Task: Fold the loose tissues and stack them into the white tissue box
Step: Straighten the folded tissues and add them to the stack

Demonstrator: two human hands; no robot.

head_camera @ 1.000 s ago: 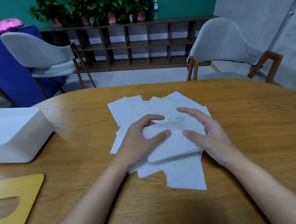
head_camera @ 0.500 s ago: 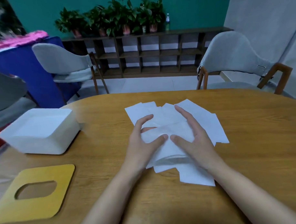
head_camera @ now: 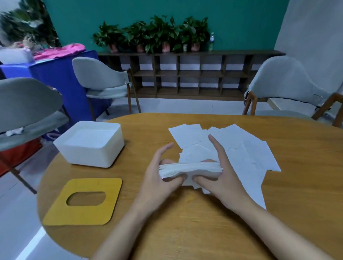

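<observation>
Pinch grip, L hand (head_camera: 158, 181) + R hand (head_camera: 224, 179), on tissue stack (head_camera: 189, 168)

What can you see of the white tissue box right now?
The white tissue box is a rounded-corner rectangular tub, smooth and plastic-looking, standing upright near the left edge of the wooden table. Its top is open; the yellow lid with an oval slot lies flat nearer the camera, apart. The inside looks white; tissues inside cannot be confirmed. Only the table touches it: the left hand and right hand hold a folded tissue stack to its right.
</observation>
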